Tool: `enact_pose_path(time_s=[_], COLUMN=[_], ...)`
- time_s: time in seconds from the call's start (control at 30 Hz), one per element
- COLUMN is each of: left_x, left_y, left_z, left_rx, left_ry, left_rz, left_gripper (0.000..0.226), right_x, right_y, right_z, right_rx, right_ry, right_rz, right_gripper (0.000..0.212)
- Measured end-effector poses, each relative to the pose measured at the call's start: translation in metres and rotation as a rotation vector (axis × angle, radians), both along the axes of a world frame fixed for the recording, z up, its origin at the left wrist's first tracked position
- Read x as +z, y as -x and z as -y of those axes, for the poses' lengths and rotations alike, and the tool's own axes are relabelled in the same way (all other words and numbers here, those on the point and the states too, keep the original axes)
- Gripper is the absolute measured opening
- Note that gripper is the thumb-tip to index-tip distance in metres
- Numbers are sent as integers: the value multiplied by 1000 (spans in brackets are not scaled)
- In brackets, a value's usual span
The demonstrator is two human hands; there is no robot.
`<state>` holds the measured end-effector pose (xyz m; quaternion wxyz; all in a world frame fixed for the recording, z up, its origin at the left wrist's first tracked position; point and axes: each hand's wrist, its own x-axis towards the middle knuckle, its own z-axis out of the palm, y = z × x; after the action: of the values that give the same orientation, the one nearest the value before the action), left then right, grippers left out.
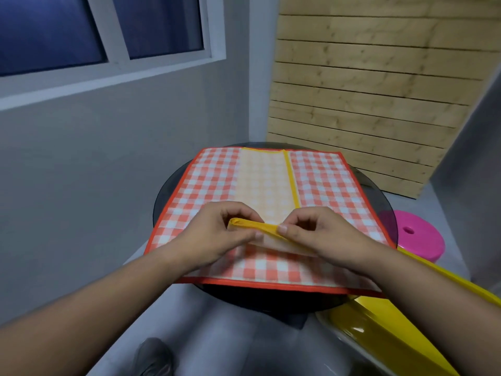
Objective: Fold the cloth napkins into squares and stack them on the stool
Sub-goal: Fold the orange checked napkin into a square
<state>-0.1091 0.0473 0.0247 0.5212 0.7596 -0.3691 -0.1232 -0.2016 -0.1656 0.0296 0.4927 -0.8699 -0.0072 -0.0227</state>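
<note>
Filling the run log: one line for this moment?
step: folding | left hand, right hand pinch yellow napkin hem | below: red napkin, table

Home corner — window [108, 28], pink stool [417, 234]

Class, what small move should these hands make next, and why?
Probably carry the near hem forward to the far hem: left hand and right hand pinch it lifted, while the yellow napkin beyond lies flat on the orange napkin.

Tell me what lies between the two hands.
In the head view, the yellow hem of the yellow checked napkin spans from the left hand to the right hand; both pinch it above the orange checked napkin.
</note>
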Motion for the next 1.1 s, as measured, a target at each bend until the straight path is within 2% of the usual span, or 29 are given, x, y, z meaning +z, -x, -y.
enact_pose_path(time_s=[0.13, 0.2, 0.27, 0.37, 0.43, 0.5, 0.6, 0.67, 0.77, 0.9, 1.03, 1.1], left_x=[4, 9, 15, 25, 27, 24, 13, 3, -13, -30, -41, -43], left_y=[-14, -24, -34, -53, -67, -82, -105, -117, -127, -137, -134, -133], left_z=[10, 16, 23, 36, 46, 57, 66, 65, 62, 64, 67, 68], left_rx=[66, 105, 136, 203, 240, 295, 327, 340, 362, 409, 440, 454], left_ry=[89, 129, 171, 255, 310, 320, 185, 0, -244, -319, -336, -331], left_rz=[-4, -15, -25, -86, -159, -204, -327, -378, -354, -296, -202, -151], left_gripper=[13, 10, 8, 8, 13, 23, 53, 71, 76, 55, 38, 28], right_x=[13, 18, 19, 10, 2, -4, -12, -18, -30, -42, -46, -46], right_y=[-6, -11, -19, -38, -54, -71, -94, -105, -115, -124, -125, -122], right_z=[10, 19, 30, 44, 50, 54, 58, 60, 65, 71, 70, 70], right_rx=[0, -35, -51, -103, -176, -241, -328, -369, -384, -425, -483, -482], right_ry=[-35, -78, -152, -299, -319, -302, -251, -220, -162, -76, -6, 54], right_rz=[58, 87, 79, 20, 1, -17, -37, -60, -76, -69, -91, -99], right_gripper=[35, 34, 31, 40, 36, 24, 13, 12, 13, 21, 60, 63])
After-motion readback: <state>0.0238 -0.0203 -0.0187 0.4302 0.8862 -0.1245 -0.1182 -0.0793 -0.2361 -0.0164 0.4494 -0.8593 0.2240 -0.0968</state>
